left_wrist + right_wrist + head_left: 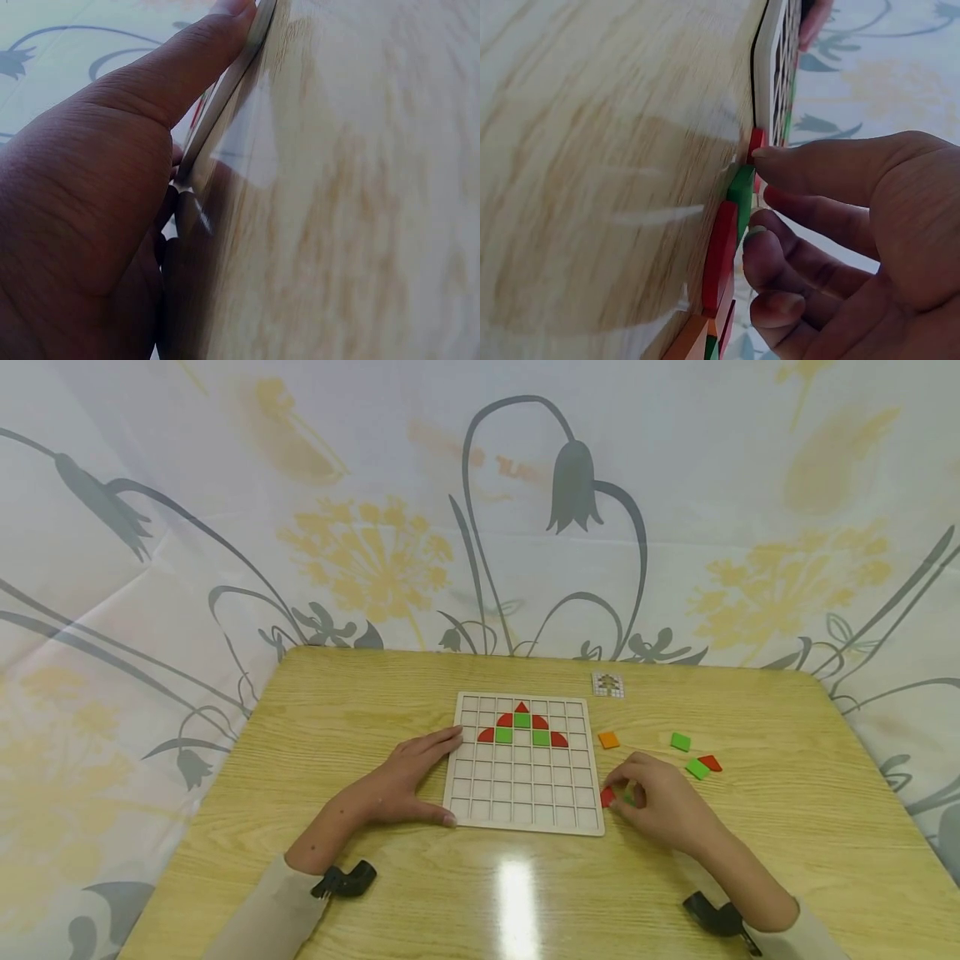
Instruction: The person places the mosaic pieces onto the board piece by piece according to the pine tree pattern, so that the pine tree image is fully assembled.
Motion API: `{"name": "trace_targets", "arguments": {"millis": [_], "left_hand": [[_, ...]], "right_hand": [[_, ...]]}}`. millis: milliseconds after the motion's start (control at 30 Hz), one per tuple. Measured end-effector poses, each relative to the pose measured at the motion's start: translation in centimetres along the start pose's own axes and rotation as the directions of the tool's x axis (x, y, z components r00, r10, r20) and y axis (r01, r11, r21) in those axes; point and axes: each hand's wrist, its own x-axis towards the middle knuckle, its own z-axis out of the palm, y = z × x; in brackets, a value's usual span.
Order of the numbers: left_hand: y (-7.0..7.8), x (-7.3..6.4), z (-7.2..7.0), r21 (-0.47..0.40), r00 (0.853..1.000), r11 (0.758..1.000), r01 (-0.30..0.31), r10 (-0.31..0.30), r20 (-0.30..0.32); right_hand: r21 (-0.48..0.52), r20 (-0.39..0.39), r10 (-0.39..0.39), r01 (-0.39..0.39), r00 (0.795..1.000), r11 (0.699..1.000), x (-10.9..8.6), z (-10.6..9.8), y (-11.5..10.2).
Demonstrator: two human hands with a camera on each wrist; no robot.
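Observation:
A pale wooden grid board (522, 785) lies on the table, with several red and green tiles set in its upper rows in a peaked pattern. My left hand (397, 781) rests against the board's left side, fingers stretched along the edge and thumb at the near-left corner. Just off the board's right edge, my right hand (660, 797) pinches a red tile (607, 797) between thumb and forefinger. In the right wrist view the thumb lies on that red tile (756, 142), low against the tabletop. A green tile (740, 187) sits beside it, partly hidden by the hand from above.
Right of the board lie an orange square (609, 740), a green square (680, 742), and another green square (697, 768) touching a red curved tile (710, 763). A small pattern card (607, 685) is behind the board's right corner. Patterned cloth (420, 568) hangs behind the table.

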Motion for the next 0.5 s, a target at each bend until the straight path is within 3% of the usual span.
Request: {"name": "trace_targets", "arguments": {"millis": [500], "left_hand": [[0.03,-0.04,-0.06,0.007,1.000,1.000,0.004,-0.004,0.004]], "right_hand": [[0.010,0.049,-0.009,0.008,0.999,1.000,-0.15,-0.69,0.20]]}}
